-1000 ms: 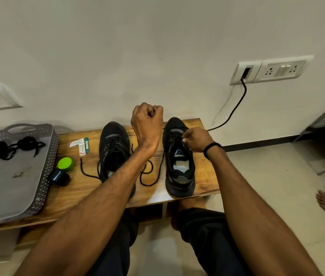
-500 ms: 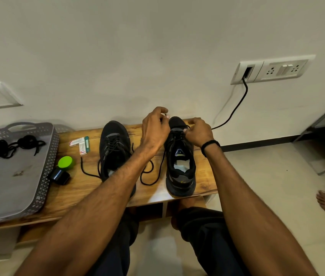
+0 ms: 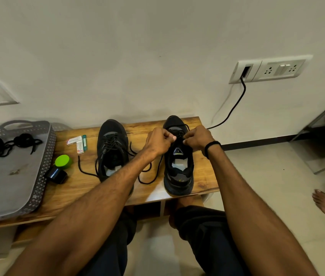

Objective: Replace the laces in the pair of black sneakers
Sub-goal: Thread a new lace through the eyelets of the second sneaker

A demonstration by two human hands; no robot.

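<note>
Wooden bench point(image 3: 74, 188): at its right end, the lace point(image 3: 157, 173) of a sneaker point(image 3: 179, 176) is pinched by left hand point(image 3: 157, 142) and right hand point(image 3: 197, 137), apparently mid-threading; the next eyelet must be found.

Both bare forearms reach forward and converge, the left hand point(image 3: 158, 143) and the right hand point(image 3: 196, 137) nearly touching, knuckles up, each with curled fingers and thumb pinching the lace point(image 3: 146, 183).
</note>
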